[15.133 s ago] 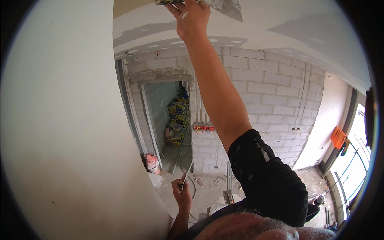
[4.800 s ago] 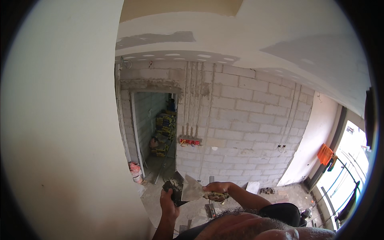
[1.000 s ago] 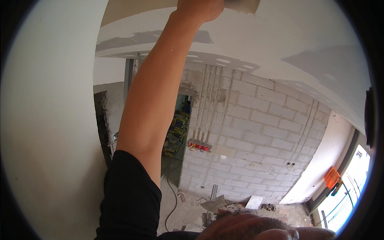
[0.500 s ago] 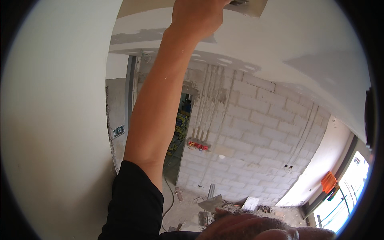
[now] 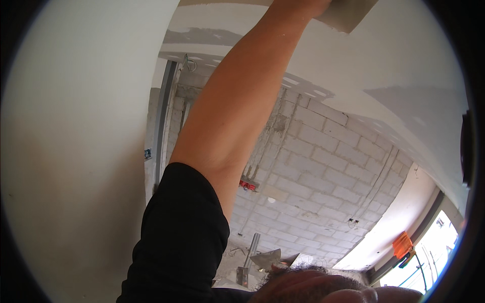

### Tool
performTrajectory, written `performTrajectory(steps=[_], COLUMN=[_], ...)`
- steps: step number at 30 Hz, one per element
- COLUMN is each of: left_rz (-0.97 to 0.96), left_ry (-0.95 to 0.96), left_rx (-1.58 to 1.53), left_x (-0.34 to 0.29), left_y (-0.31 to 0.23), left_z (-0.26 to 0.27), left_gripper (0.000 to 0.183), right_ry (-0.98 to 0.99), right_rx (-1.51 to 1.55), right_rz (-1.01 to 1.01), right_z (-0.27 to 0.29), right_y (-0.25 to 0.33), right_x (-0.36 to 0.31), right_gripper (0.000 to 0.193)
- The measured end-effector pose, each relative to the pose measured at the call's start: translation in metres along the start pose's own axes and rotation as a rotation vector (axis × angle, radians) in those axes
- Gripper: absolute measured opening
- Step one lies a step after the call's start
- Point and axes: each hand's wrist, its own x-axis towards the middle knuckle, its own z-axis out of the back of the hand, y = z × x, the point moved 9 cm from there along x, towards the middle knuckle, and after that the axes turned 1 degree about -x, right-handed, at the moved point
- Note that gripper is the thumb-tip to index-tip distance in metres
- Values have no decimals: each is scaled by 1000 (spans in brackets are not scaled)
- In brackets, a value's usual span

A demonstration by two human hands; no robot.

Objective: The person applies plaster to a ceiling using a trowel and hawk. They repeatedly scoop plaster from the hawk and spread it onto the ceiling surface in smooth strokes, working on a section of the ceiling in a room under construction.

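Blocking block wall [image 5: 323, 166]: raised arm [image 5: 237, 106], w/ trowel [image 5: 348, 15] at ceiling [image 5: 404, 65].

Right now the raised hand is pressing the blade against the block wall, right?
Not the block wall: the head view shows the hand pressing the blade against the white ceiling; the block wall stands apart, further back.

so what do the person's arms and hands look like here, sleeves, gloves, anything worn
One arm shows: a black short sleeve covers the upper arm to about the elbow, and the forearm is bare, with no watch or band. The hand is cut off at the top edge, so gloves cannot be judged. The other arm is out of view.
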Motion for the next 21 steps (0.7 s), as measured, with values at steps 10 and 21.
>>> performTrajectory(steps=[10, 21], left_rz=[8, -5], left_ry=[30, 2], left_rx=[7, -47], left_x=[4, 12], left_y=[-5, -10], left_z=[-11, -19], left_gripper=[21, 21], right_ry=[-233, -212], right_rx=[-163, -195], right_rz=[78, 73], right_z=[19, 18], right_y=[-7, -4], right_x=[8, 11], right_gripper=[55, 55])
